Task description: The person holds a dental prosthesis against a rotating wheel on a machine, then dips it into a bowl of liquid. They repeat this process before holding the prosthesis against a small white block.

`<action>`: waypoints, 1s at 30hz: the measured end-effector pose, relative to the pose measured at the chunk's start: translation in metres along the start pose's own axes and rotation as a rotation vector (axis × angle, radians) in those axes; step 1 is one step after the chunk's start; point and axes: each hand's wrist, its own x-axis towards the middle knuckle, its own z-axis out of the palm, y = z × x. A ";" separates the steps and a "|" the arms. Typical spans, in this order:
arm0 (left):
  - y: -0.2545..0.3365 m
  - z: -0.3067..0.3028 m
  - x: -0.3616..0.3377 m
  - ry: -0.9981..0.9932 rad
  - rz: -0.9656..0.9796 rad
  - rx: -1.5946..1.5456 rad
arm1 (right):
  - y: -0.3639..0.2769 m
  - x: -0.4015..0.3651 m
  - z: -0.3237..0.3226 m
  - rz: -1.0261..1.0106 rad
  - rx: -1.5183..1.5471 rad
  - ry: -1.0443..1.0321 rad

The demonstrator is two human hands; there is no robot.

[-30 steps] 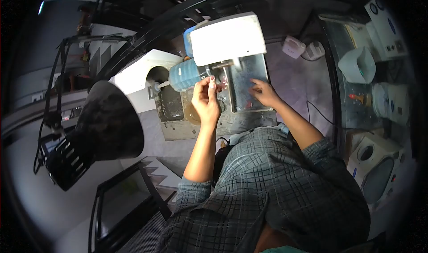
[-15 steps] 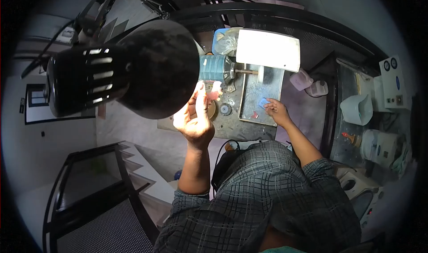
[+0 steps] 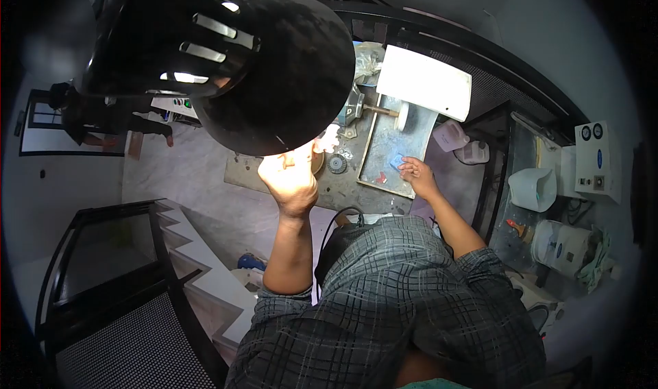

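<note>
Under the rim of a black lamp (image 3: 288, 67), my left hand (image 3: 293, 183) is brightly lit, its fingers closed on a pale pink piece (image 3: 327, 141). My right hand (image 3: 418, 175) is over the metal tray (image 3: 367, 157), its fingertips on a small blue block (image 3: 397, 161). A small red piece (image 3: 382, 178) lies in the tray near that hand. A motor (image 3: 351, 105) with a shaft and a white wheel (image 3: 402, 116) stands at the back, the wheel above the tray. A dark round toothed part (image 3: 337, 163) lies left of the tray.
A white panel (image 3: 425, 80) covers the tray's back. Jugs (image 3: 450, 136) stand to the right, beyond them a side counter with a white container (image 3: 532, 189) and a gauge unit (image 3: 598, 161). Another person (image 3: 103, 118) is at the far left.
The view has shifted, and the lamp now hides more of the motor. My left hand and the pink piece are closer under the lamp. Another person has come into view at the left.
</note>
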 end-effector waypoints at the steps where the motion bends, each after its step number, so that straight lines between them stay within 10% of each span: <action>1: -0.001 -0.002 0.001 -0.032 0.009 -0.022 | -0.001 0.000 0.000 -0.009 -0.024 -0.009; 30: -0.043 -0.018 -0.017 -0.181 -0.329 -0.519 | -0.005 -0.002 0.002 0.030 -0.025 -0.008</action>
